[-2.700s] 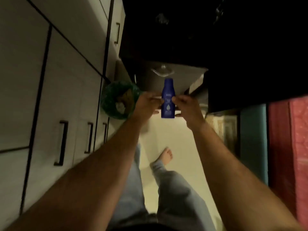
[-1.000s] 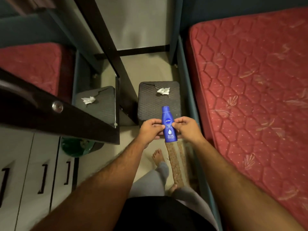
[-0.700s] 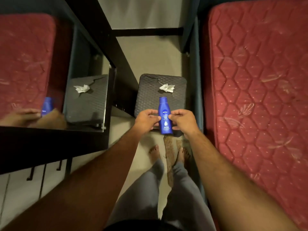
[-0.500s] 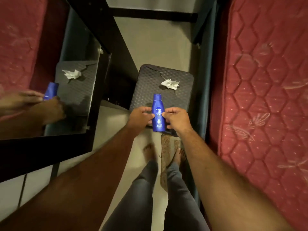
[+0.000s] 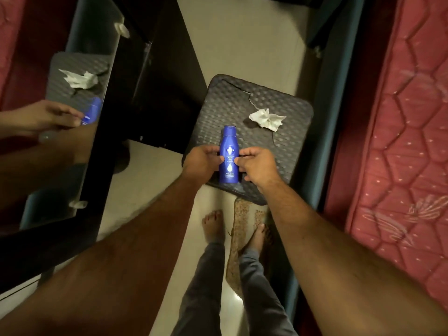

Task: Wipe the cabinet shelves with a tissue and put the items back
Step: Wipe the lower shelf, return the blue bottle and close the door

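Observation:
A blue lotion bottle (image 5: 228, 151) with a white label stands upright over the near part of a dark woven stool (image 5: 232, 105). My left hand (image 5: 202, 163) grips its left side and my right hand (image 5: 258, 166) grips its right side, fingertips on the label. A crumpled white tissue (image 5: 266, 119) lies on the stool's far right part, apart from the bottle. I cannot tell whether the bottle's base touches the stool. The cabinet shelves are out of view.
A mirrored cabinet door (image 5: 60, 122) stands open at the left and reflects the stool, tissue, bottle and a hand. A red quilted mattress (image 5: 400, 141) on a blue bed frame (image 5: 332, 112) fills the right. My bare feet stand on a small mat (image 5: 238, 234) on the pale floor.
I turned from the white cabinets towards the stool beside the bed. Both hands kept hold of the bottle and lowered it over the stool, which now looks closer.

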A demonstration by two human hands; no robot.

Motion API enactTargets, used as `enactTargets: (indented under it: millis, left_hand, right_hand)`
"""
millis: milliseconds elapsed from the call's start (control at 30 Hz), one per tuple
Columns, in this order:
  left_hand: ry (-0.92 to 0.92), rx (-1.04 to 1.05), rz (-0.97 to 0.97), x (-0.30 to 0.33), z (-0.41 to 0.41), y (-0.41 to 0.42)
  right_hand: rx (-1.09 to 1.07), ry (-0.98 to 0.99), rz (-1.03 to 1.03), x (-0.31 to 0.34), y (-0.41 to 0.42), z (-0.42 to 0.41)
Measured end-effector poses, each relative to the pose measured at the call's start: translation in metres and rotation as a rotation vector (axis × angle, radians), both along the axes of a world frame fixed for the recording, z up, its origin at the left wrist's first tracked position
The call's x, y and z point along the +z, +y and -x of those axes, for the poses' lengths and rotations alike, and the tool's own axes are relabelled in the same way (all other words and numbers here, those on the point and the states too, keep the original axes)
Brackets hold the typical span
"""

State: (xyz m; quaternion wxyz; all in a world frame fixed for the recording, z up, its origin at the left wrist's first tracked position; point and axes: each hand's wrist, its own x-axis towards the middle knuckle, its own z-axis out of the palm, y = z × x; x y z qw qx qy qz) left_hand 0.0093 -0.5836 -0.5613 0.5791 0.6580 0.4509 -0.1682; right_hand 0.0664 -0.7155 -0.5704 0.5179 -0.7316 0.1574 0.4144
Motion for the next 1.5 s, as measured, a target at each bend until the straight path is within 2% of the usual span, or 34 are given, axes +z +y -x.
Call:
enactTargets:
  millis: [300, 367, 500, 567, 700, 833, 900, 1000, 1100, 1233, 1300, 1500]
  left_hand:
    - [0.025, -0.008, -0.015, -0.016, -0.002, 0.010]
    - [0.016, -0.008, -0.125, -0.012, -0.006, 0.011]
    - [-0.048, -0.153, -0.462, 0.006, -0.022, 0.013]
    - [-0.110, -0.185, -0.518, 0.015, -0.035, 0.014]
    - [-0.138, -0.248, -0.576, 0.022, -0.055, 0.019]
    - [-0.153, -0.263, -0.590, 0.021, -0.048, 0.022]
    - [-0.160, -0.254, -0.602, 0.018, -0.039, 0.023]
    - [-0.164, -0.220, -0.597, 0.013, -0.024, 0.023]
    - [-0.177, -0.187, -0.556, 0.012, -0.010, 0.017]
    - [-0.220, -0.143, -0.473, 0.014, 0.004, 0.011]
    - [-0.239, -0.118, -0.409, 0.022, 0.007, 0.005]
    - [-0.263, -0.215, -0.385, 0.065, 0.031, -0.014]
  right_hand:
    - [0.020, -0.026, 0.038, -0.017, 0.005, -0.004]
    - [-0.005, -0.095, 0.101, -0.020, -0.004, -0.013]
    - [-0.102, -0.338, 0.368, -0.008, -0.031, -0.042]
    - [-0.091, -0.457, 0.444, 0.002, -0.043, -0.059]
    - [0.267, -0.675, 0.563, 0.007, -0.048, -0.088]
    - [0.624, -0.686, 0.546, 0.008, -0.030, -0.102]
    - [0.732, -0.670, 0.548, 0.005, -0.019, -0.099]
    - [0.765, -0.659, 0.612, 0.002, -0.006, -0.095]
    - [0.646, -0.506, 0.614, 0.003, -0.009, -0.095]
    - [0.066, -0.463, 0.362, 0.005, -0.028, -0.076]
    - [-0.148, -0.347, 0.183, 0.021, -0.043, -0.057]
    - [-0.475, -0.251, -0.097, 0.075, -0.092, 0.023]
